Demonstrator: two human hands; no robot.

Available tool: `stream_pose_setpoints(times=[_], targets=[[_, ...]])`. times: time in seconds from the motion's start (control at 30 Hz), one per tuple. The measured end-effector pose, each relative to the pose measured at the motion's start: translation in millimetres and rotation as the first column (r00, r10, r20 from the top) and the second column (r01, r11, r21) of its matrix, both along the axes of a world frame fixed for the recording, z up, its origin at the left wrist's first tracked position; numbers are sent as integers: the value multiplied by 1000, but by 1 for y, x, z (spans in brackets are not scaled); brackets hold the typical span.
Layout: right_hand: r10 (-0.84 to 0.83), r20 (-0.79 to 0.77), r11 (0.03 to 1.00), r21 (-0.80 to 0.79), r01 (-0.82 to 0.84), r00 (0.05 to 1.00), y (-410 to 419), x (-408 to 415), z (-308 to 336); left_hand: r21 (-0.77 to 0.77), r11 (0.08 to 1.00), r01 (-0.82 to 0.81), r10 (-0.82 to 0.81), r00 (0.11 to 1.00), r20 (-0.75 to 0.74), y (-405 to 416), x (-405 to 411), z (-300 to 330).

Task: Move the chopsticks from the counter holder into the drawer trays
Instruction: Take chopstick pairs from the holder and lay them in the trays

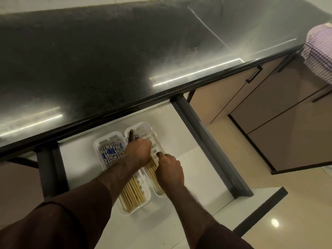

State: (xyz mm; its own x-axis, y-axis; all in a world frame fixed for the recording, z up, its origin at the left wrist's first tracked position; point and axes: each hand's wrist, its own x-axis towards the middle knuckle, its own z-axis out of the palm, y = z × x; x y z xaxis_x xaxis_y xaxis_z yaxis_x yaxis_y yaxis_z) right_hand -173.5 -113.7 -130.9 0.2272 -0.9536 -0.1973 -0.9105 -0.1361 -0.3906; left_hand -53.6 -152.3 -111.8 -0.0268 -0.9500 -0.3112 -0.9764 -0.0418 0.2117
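Head view, left hand [138,150]: reaches across into the right tray [143,130]; index finger points straight toward the tray's far end, other fingers curled round the patterned ends of a few chopsticks [151,168]. Judged purpose: seating their ends against the far wall.
Right hand [169,169]: knuckles up, fingers curled down onto the plain wooden shafts of the same bundle, apparently pinching or pressing them level; exact grip hidden by the hand itself.
Arm pose: both forearms extend forward and down into the open drawer [80,159], left crossing over the left tray [98,142].
Left tray contents: a full row of chopsticks, blue-and-white patterned ends far, wooden tips near.
Task progress: judged near its end, this bundle being settled.
Tabletop [107,60]: dark, polished; no holder visible on it in this view.
Surroundings: striped cloth [318,51] at far right; cabinet doors [269,97] beside the drawer.
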Motion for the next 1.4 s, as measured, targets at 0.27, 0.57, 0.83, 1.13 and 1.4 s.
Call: stream_pose_setpoints(times=[0.27, 0.57, 0.83, 1.13, 1.4], targets=[[-124, 157, 975, -162, 150, 980, 4, -7, 61, -122, 993, -5, -20, 978, -207, 18, 6, 53], [-100, 296, 924, -327, 199, 950, 37, -6, 170, -265, 911, -317, 119, 815, -568, 73, 9, 160], [118, 341, 811, -575, 108, 932, 109, -3, 273, -555, 756, -348, -27, 830, -557, 154, 20, 255], [348, 292, 637, -770, 3, 891, 162, 82, 377, -759, 468, -453, 6, 861, -509, 235, 102, 361], [493, 274, 539, -841, -43, 826, 196, 212, 419, -776, 358, -520, 34, 838, -545, 286, 221, 387]])
